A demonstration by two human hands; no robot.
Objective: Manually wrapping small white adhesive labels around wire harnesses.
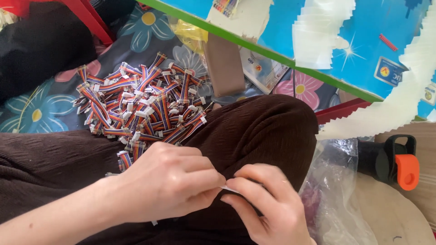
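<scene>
My left hand (170, 181) and my right hand (265, 204) meet over my lap, which is covered in dark brown ribbed cloth (263, 131). Both pinch a small white piece (227, 188) between their fingertips. A short rainbow ribbon cable (124, 159) with a white connector sticks out from under my left hand. Just beyond my left hand lies a heap of several similar ribbon cables (141, 104) on a flowered blue cloth (27, 113).
A clear plastic bag (336, 190) lies by my right hand. A black and orange tool (395, 163) rests on a wooden board at the right. Strips of white tape (386, 113) hang from a blue table with a green edge (272, 54). A brown cardboard piece (223, 66) stands behind the heap.
</scene>
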